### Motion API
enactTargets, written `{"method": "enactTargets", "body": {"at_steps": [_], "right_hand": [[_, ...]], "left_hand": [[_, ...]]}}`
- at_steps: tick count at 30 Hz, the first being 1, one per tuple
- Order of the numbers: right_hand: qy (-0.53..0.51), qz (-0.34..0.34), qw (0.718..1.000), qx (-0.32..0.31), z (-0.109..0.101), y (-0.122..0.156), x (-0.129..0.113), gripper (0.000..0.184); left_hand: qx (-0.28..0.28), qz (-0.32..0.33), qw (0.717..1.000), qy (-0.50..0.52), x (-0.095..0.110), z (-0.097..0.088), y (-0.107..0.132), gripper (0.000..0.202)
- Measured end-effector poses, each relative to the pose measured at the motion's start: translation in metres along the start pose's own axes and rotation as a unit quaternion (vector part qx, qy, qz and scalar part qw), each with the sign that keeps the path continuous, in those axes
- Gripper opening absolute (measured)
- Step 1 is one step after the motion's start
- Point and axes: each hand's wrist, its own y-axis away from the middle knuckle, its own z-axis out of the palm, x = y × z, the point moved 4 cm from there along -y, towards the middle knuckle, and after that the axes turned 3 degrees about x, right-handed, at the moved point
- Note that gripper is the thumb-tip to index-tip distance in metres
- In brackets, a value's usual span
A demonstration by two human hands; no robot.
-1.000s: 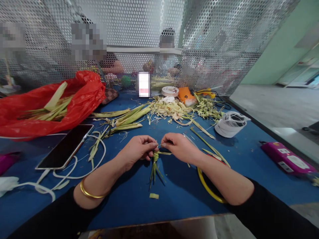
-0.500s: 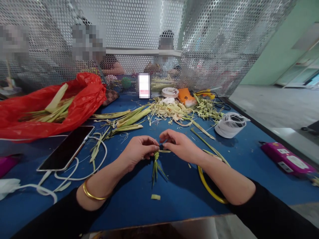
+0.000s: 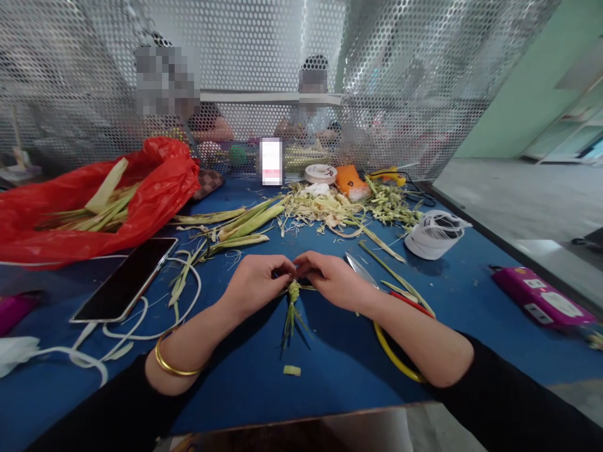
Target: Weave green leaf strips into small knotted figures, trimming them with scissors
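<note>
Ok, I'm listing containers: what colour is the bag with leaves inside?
The bag is red, seen best in the head view.

Red bag (image 3: 172, 169) is thin, crinkly, shiny plastic, and the blue surface (image 3: 245, 392) looks smooth with a low sheen. Flat-lying phone (image 3: 126, 279) is all glassy black gloss, bangle's (image 3: 170, 365) polished gold-toned metal, sleeves (image 3: 113, 398) matt cloth. Little green bundle (image 3: 293, 294) looks fibrous and leafy, perforated panel (image 3: 254, 50) silvery metal.
</note>
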Motion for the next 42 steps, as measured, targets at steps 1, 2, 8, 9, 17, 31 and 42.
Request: {"method": "enactTargets", "body": {"at_steps": [1, 2, 8, 9, 17, 31, 42], "right_hand": [[0.011, 0.001, 1.0, 0.004, -0.001, 0.0, 0.0, 0.034], [0.019, 0.001, 1.0, 0.006, -0.001, 0.0, -0.001, 0.033], [0.038, -0.021, 0.999, -0.005, -0.001, 0.002, -0.005, 0.032], [0.041, -0.025, 0.999, -0.008, -0.001, 0.002, -0.005, 0.031], [0.049, -0.01, 0.999, 0.016, -0.004, -0.001, -0.006, 0.026], [-0.028, 0.018, 0.998, 0.044, 0.002, -0.007, 0.008, 0.027], [0.008, 0.046, 0.997, 0.064, -0.002, -0.008, 0.01, 0.015]], "left_hand": [[0.007, 0.02, 0.999, -0.034, 0.002, 0.0, 0.0, 0.018], [0.011, 0.039, 0.997, -0.068, 0.004, 0.0, 0.001, 0.018], [0.041, 0.107, 0.964, -0.241, 0.008, 0.007, 0.005, 0.017], [0.049, 0.113, 0.957, -0.264, 0.008, 0.008, 0.005, 0.019], [0.084, 0.15, 0.952, -0.252, 0.009, 0.01, 0.007, 0.016], [0.095, 0.148, 0.965, -0.196, 0.013, 0.008, 0.009, 0.017], [0.102, 0.111, 0.974, -0.172, 0.01, 0.006, 0.006, 0.016]]}}
